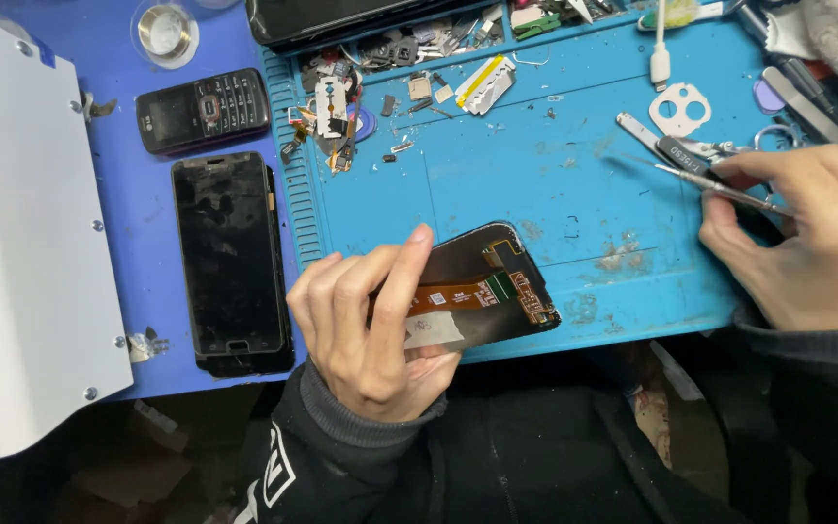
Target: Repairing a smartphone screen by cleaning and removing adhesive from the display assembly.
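Screen panel (482,291) lies at the near edge of the blue mat (535,184), long axis slanting up toward the right, ribbon side up. Left hand (366,330) grips its lower-left end, fingers closed round it. Right hand (807,233), well apart near the mat's right edge, pinches tweezers (720,189), tips pointing left.

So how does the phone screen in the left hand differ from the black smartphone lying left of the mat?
The screen panel is held tilted by the left hand, back side up, showing an orange flex cable; the black smartphone lies flat and untouched, glass up. The panel sits over the blue mat; the smartphone rests on the darker blue surface. Both are dark, rectangular and unlit.
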